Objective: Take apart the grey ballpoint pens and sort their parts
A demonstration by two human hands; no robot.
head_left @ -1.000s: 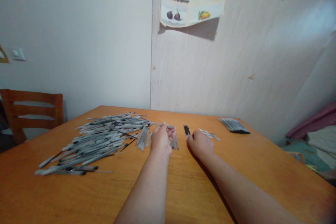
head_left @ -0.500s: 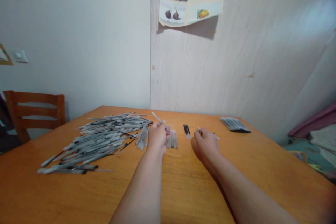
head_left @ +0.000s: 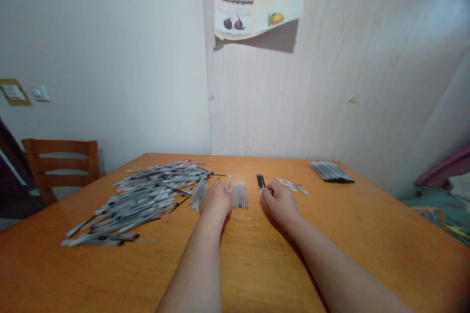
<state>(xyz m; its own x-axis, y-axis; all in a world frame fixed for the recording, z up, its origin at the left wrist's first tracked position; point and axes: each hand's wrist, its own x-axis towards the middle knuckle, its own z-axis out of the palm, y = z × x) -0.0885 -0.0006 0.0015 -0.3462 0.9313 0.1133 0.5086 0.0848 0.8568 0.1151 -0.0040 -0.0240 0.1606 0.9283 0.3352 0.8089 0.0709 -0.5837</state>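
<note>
My left hand (head_left: 216, 199) is closed on a translucent tube (head_left: 228, 182) that sticks up past its fingers, between two groups of tubes. To its right lies a neat row of clear tubes (head_left: 240, 195); a second group (head_left: 199, 194) is partly hidden on its left. My right hand (head_left: 278, 199) has its fingers pinched at the lower end of a few thin black-tipped sticks (head_left: 260, 180). Small white pieces (head_left: 293, 185) lie just beyond that hand. A large heap of grey-white tubes with black ends (head_left: 143, 195) spreads over the left of the table.
The wooden table (head_left: 242, 259) reaches to the wall. A flat stack of black-ended tubes (head_left: 331, 172) lies at its back right. A wooden chair (head_left: 62, 161) stands at the far left, and cloth items (head_left: 436, 203) are at the right.
My left hand has lowered beside the clear row with the tube, which now points more upright. My right hand has moved left to the black-tipped sticks, uncovering the white pieces. The view has shifted slightly.
</note>
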